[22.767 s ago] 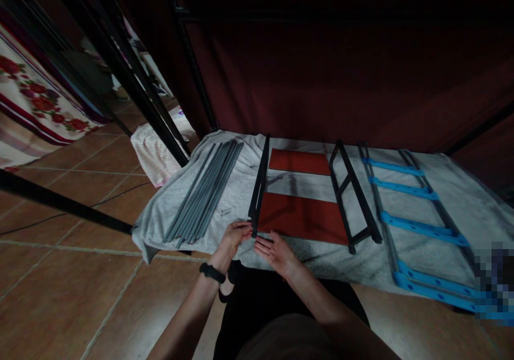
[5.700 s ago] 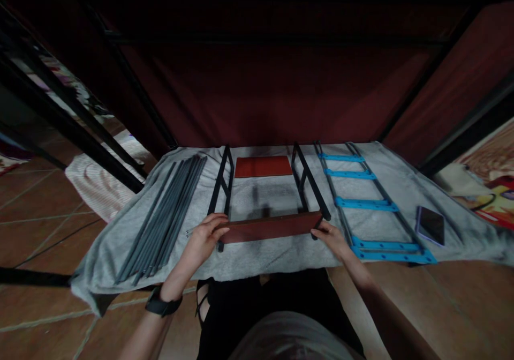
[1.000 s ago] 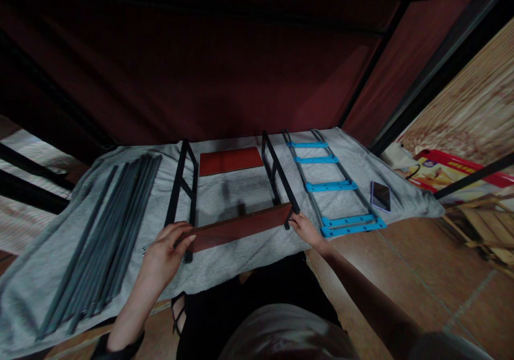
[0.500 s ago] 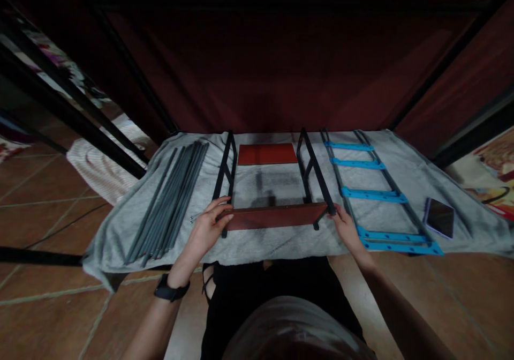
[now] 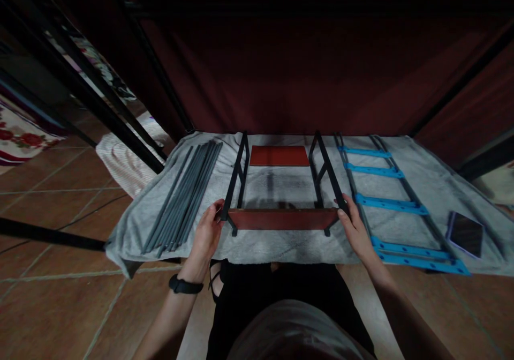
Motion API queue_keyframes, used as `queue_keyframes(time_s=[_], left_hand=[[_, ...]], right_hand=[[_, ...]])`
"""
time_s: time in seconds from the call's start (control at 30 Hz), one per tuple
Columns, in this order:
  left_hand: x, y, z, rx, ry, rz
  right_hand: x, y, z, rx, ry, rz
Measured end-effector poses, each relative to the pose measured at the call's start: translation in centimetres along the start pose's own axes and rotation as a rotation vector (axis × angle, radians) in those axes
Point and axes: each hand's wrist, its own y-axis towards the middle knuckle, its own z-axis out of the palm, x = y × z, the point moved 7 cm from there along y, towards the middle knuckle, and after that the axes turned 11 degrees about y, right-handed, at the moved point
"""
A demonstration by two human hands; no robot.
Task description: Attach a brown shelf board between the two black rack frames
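A reddish-brown board [image 5: 283, 219] stands on edge across the front ends of two black metal side frames, the left frame [image 5: 233, 188] and the right frame [image 5: 331, 175]. My left hand [image 5: 208, 230] is closed at the left frame's front end, its fingertips partly hidden behind the tube. My right hand [image 5: 354, 225] grips the front end of the right frame, thumb on top and fingers on the outer side. Between the frames, toward the back, a second red board [image 5: 279, 156] lies flat.
Grey tubes [image 5: 182, 199] lie in a bundle on the left of the grey cloth [image 5: 277, 250]. On the right are blue-runged ladder-like racks [image 5: 391, 204] and a phone [image 5: 466, 234]. A dark red fabric wall [image 5: 301, 81] rises behind; black poles [image 5: 84, 92] stand at left.
My left hand has moved from the board's left end to the outer side of the left frame. The board now sits more level between the frames. The view has shifted, carrying everything rightward.
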Motion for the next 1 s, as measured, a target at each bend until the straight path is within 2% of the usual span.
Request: queue_keyframes(time_s=[0.07,0.17,0.27,0.37,0.67,1.0], left_hand=[[2.2,0.5,-1.1,-0.021,0.082,-0.022],[4.5,0.7,-1.8,0.033,0.494,0.039],[5.6,0.2,-1.1,0.135,0.963,0.167],[5.9,-0.3,-0.2,0.186,1.205,0.243],[5.6,-0.1,0.7,0.291,1.602,0.232],[5.9,1.0,0.8,0.360,1.678,0.176]], right_hand=[[-0.1,0.1,-0.1,0.011,-0.008,-0.011],[-0.4,0.2,-0.2,0.023,-0.004,-0.018],[-0.5,0.2,-0.1,0.040,-0.002,-0.005],[-0.2,0.2,-0.2,0.028,-0.024,-0.001],[0.0,0.3,-0.1,0.036,-0.033,-0.008],[-0.5,0.4,-0.2,0.029,-0.032,-0.018]])
